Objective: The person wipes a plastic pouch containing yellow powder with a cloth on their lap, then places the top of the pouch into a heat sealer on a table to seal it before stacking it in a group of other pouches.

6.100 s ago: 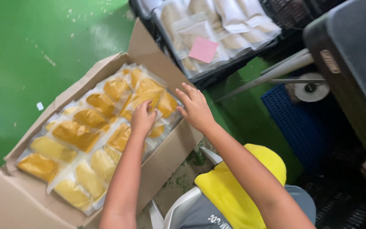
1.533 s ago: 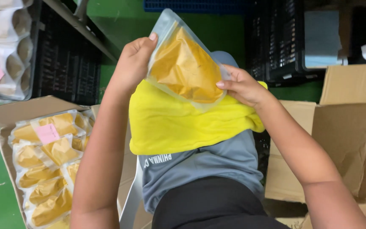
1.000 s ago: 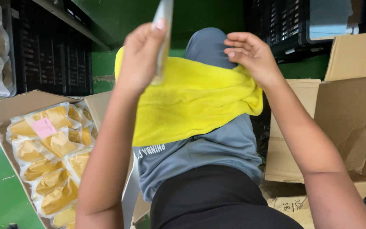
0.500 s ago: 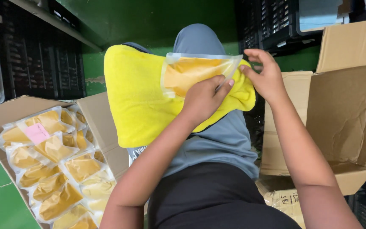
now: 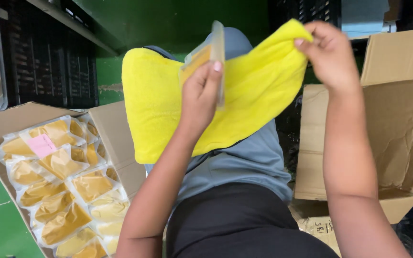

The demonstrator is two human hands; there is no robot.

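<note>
1. Nearest, at about 12 o'clock over the lap, the left hand is closed around a clear vacuum pouch of orange-yellow filling. The pouch stands edge-on to the camera, its lower part hidden behind the fingers.
2. Just beyond, at about 1 o'clock, the right hand pinches the upper corner of a yellow cloth, which drapes across the knees behind the pouch.
3. Judged risk: the pouch is gripped by one hand only and looks smooth, so it could slide out and drop to the lap or floor. A hard squeeze near the seal might stress it.
4. Judged risk: with the cloth held by one corner alone, it could slip off the knees if that pinch loosens.
5. At 8 o'clock, an open cardboard box holds many similar filled pouches lying flat and overlapping, one bearing a pink label.
6. At 3 o'clock, a second open cardboard carton shows only bare inner walls; its bottom is hidden.
7. Farthest, at 10 o'clock, a dark plastic crate sits under a shelf. I cannot tell what it holds.
</note>
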